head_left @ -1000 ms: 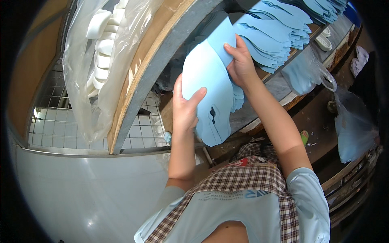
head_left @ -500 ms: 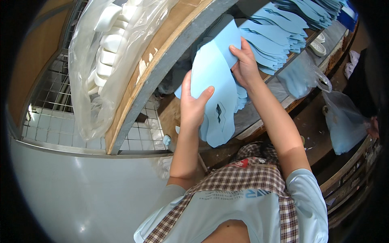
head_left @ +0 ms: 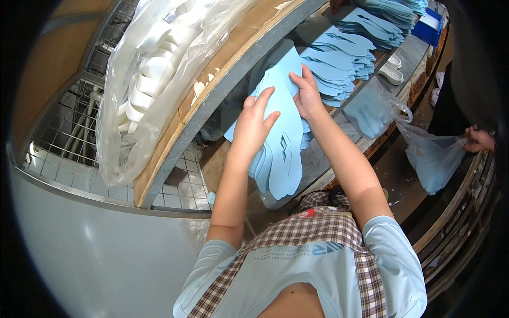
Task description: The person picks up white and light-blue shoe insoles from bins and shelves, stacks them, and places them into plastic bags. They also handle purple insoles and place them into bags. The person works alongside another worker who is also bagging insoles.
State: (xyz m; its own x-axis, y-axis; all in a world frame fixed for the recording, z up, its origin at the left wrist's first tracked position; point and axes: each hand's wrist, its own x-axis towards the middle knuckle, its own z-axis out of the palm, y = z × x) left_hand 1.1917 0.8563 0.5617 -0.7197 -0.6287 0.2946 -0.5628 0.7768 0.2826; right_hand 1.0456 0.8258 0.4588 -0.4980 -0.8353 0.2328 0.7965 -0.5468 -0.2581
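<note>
Light blue sole-shaped sheets (head_left: 283, 119), flat with a narrow wavy slot near one end, lie fanned in a loose stack before me. My right hand (head_left: 307, 95) grips their right edge near the far end, thumb on top, the other fingers partly hidden. Across the left edge of the stack rests my left hand (head_left: 252, 124), its thumb and forefinger spread apart. Whether any of its fingers reach underneath is hard to see.
More piles of blue sheets (head_left: 328, 66) line the bench to the right. A plastic bag of white curved pieces (head_left: 154, 74) sits on the left shelf. Bags with blue contents (head_left: 368, 108) lie at right, where another person's hand (head_left: 479, 139) holds one. A blue bin (head_left: 428, 29) stands far right.
My left hand has shifted from gripping the left side to lying over the sheets, fingers spread. The upper sheet is lowered onto the stack, my right hand still on it.
</note>
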